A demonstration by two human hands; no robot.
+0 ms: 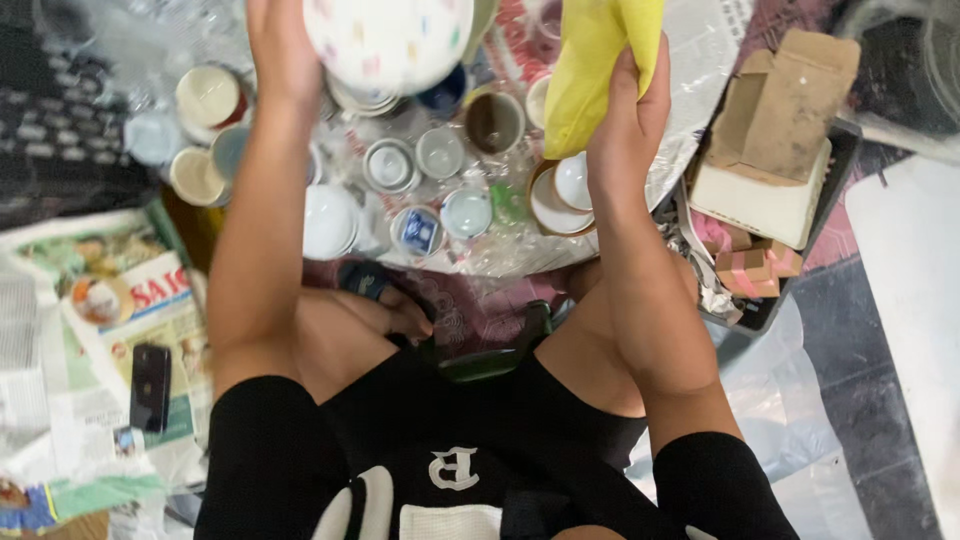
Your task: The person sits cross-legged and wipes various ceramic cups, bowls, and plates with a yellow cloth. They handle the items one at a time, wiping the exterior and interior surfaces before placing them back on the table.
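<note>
Yellow cloth point(598, 62) is bunched in the right hand point(625, 135) at the top of the frame, right of centre, fingers closed around its lower folds; the left hand point(283, 55) is up at the top, left of centre, holding a white bowl with pastel spots point(388, 40) by its rim, though the fingers themselves are hidden behind the bowl and cut by the frame edge, so the exact hold is not showing; bowl and cloth are apart, a gap between them, both raised above the crockery below.

Judging from that, the wiping step is in hand: the bowl is being presented and the cloth is being readied beside it; the next move, as I read it, is calling for the cloth to be brought across onto the bowl's surface while the left hand is keeping the rim steady, with care not to knock the pieces underneath.

Below the hands, a clear plastic sheet point(690, 60) is carrying small cups and saucers, among them a brown-lined cup point(494, 121) and a blue patterned dish point(418, 231); a torn cardboard box point(775, 110) is sitting at the upper right; newspapers point(90, 330) are lying at the lower left with a black phone point(150, 385) resting on them.
</note>
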